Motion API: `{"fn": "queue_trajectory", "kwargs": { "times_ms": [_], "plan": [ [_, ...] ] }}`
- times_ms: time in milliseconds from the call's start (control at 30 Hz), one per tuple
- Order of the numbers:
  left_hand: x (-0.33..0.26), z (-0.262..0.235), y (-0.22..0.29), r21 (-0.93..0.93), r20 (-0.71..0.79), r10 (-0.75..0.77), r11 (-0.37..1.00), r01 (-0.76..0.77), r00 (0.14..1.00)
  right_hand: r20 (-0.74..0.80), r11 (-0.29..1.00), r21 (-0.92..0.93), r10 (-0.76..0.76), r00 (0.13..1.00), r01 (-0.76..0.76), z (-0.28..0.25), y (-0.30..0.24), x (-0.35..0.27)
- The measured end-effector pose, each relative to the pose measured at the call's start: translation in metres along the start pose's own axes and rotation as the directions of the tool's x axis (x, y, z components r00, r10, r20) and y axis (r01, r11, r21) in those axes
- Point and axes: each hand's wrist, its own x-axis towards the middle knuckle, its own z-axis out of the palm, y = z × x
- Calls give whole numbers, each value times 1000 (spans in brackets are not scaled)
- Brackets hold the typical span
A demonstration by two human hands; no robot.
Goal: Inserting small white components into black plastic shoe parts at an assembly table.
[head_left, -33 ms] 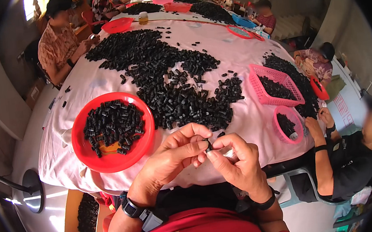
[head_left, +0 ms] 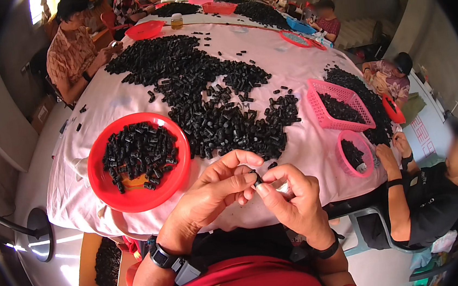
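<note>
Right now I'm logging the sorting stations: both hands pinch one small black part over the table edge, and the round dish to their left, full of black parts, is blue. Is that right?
Not quite: the round dish is red, not blue, as the head view shows. The rest stands: the left hand and right hand pinch one small black part over the table edge, and the dish lies to their left, full of black parts.

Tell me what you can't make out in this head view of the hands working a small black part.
- Small black part: mostly covered by the fingertips of the left hand and right hand; its shape is unclear.
- Cardboard box on the floor: partly hidden by the tablecloth edge and the left forearm.
- Far trays: too small to tell their contents.
</note>
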Motion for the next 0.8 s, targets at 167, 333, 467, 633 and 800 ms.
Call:
{"fn": "queue_trajectory", "kwargs": {
  "times_ms": [167, 333, 467, 633, 800],
  "plan": [
    [1, 0, 2, 59, -20, -22, 998, 23, 1000, 22, 993, 37, 111, 994, -111, -6, 6, -1],
    [2, -2, -2, 78, 19, -46, 996, 45, 999, 4, 965, 191, 182, 983, -180, -8, 10, 1],
    [3, -3, -4, -30, 43, -147, 988, 149, 988, -13, 967, 203, 159, 987, -154, -5, 12, 3],
    [7, -8, -6, -203, 67, -185, 960, 195, 981, -50, 978, 168, 137, 989, -127, -3, 6, 6],
    [5, -7, -9, -272, 10, -169, 948, 165, 986, 37, 985, -153, 84, 996, -77, -7, 10, 2]
  ]
}}
